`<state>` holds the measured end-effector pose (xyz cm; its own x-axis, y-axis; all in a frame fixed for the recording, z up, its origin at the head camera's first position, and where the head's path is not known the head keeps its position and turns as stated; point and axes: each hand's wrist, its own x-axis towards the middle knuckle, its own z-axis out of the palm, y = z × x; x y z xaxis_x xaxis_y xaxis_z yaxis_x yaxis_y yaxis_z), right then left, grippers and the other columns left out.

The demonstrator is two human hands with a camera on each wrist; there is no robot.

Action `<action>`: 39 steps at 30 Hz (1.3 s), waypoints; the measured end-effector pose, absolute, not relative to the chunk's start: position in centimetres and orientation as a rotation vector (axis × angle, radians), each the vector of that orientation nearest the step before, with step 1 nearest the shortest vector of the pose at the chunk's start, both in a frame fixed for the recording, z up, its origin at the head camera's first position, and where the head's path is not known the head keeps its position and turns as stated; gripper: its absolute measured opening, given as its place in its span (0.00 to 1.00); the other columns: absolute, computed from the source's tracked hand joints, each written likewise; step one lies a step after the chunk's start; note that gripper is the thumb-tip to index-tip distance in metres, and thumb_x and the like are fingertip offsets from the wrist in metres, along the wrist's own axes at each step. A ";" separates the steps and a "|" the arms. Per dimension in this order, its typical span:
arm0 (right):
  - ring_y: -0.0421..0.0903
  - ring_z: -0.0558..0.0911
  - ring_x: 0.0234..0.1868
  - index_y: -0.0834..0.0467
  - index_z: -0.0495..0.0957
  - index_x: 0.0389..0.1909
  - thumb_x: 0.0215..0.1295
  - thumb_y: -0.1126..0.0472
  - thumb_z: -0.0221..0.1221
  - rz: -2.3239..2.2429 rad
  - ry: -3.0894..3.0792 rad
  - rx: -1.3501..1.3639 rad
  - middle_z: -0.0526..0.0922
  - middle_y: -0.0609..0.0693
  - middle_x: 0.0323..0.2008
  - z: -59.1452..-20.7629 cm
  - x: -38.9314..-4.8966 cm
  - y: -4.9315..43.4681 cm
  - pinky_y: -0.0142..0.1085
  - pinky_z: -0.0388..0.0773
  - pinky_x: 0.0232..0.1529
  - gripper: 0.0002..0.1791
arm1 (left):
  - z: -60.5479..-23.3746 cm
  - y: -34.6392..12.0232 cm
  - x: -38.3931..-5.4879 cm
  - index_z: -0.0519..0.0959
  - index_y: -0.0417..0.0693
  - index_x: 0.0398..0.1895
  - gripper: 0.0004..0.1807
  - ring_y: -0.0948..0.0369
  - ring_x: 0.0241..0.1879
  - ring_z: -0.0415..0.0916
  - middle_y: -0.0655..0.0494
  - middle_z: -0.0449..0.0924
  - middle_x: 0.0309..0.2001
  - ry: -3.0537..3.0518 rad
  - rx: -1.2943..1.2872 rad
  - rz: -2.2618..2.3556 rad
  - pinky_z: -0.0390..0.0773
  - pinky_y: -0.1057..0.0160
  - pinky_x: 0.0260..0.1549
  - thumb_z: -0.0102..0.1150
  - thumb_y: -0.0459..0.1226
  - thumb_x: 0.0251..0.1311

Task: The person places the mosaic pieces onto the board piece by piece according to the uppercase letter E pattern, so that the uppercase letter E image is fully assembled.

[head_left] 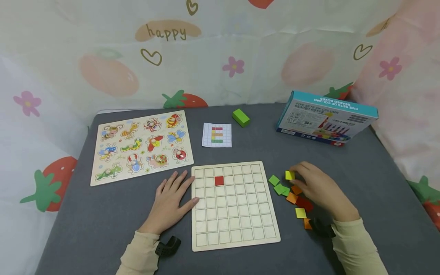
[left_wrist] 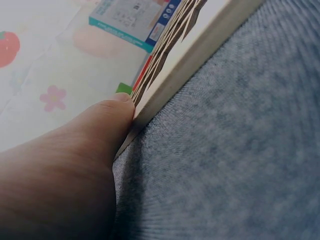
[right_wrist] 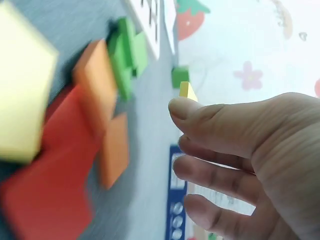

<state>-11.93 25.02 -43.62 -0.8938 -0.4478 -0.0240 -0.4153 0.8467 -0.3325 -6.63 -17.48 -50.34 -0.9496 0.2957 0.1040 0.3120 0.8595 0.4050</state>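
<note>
A pale wooden grid board (head_left: 232,212) lies on the dark cloth, one red square tile (head_left: 219,180) in a cell of its second row. My left hand (head_left: 168,204) rests with spread fingers at the board's left edge; in the left wrist view its thumb (left_wrist: 117,117) touches the side. To the right, my right hand (head_left: 319,189) pinches a yellow square tile (head_left: 289,175) between thumb and fingers, its corner showing past the thumb (right_wrist: 186,109). Below and beside that hand lie loose tiles: green (head_left: 274,180), orange (head_left: 291,198), red (head_left: 304,204) and another yellow tile (head_left: 300,213).
Behind the board are a small pattern card (head_left: 206,141) and a green block (head_left: 241,117). An insect peg puzzle (head_left: 120,177) lies at the back left. A blue and white box (head_left: 326,118) stands at the back right. Printed curtains (head_left: 213,84) hang behind the table.
</note>
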 end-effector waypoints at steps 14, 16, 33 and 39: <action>0.44 0.79 0.39 0.57 0.78 0.49 0.60 0.60 0.65 -0.509 2.896 -0.978 0.80 0.49 0.42 -43.2 -14.3 18.4 0.39 0.80 0.40 0.16 | -50.7 -17.5 -6.7 0.61 0.60 0.73 0.38 0.49 0.74 0.44 0.52 0.54 0.74 -2.964 -0.489 -0.658 0.44 0.41 0.69 0.50 0.62 0.62; 0.43 0.79 0.39 0.56 0.78 0.48 0.60 0.60 0.66 -0.506 2.889 -1.038 0.80 0.48 0.42 -43.5 -14.5 17.5 0.37 0.80 0.39 0.16 | -50.7 -17.5 -6.7 0.61 0.60 0.73 0.37 0.49 0.74 0.44 0.52 0.54 0.74 -2.960 -0.487 -0.660 0.44 0.41 0.69 0.50 0.62 0.62; 0.40 0.79 0.39 0.55 0.79 0.44 0.60 0.56 0.66 -0.410 2.828 -1.309 0.80 0.45 0.39 -45.4 -14.9 12.1 0.35 0.79 0.41 0.13 | -50.6 -17.5 -6.6 0.60 0.61 0.73 0.37 0.51 0.75 0.42 0.56 0.52 0.75 -2.995 -0.477 -0.671 0.42 0.42 0.70 0.49 0.62 0.63; 0.40 0.80 0.40 0.55 0.80 0.43 0.59 0.56 0.66 -0.435 2.827 -1.382 0.81 0.44 0.39 -45.6 -14.7 11.6 0.34 0.79 0.43 0.12 | -50.6 -17.5 -6.6 0.61 0.61 0.73 0.37 0.50 0.75 0.44 0.55 0.53 0.75 -2.975 -0.476 -0.670 0.43 0.42 0.69 0.50 0.62 0.63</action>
